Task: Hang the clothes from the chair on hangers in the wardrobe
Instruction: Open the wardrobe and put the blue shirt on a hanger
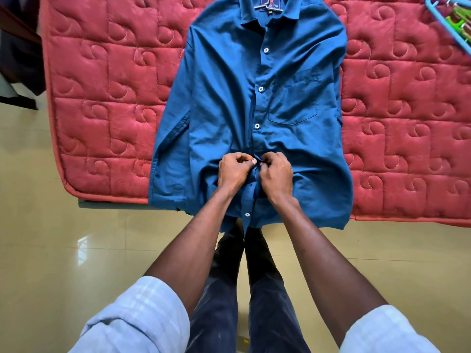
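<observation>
While blue cotton shirt (pixel 229 103) lies on quilted mattress (pixel 107 98), left hand (pixel 233 171), right hand (pixel 276 173) pinch placket.

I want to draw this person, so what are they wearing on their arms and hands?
Both forearms are bare. Each arm has a pale blue sleeve with a faint check, rolled up: left sleeve, right sleeve. The left hand and right hand wear no gloves or rings.

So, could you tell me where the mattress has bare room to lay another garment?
Bare mattress lies left of the shirt, and right of it below the hangers. The middle is crowded: both hands grip the shirt front.
</observation>
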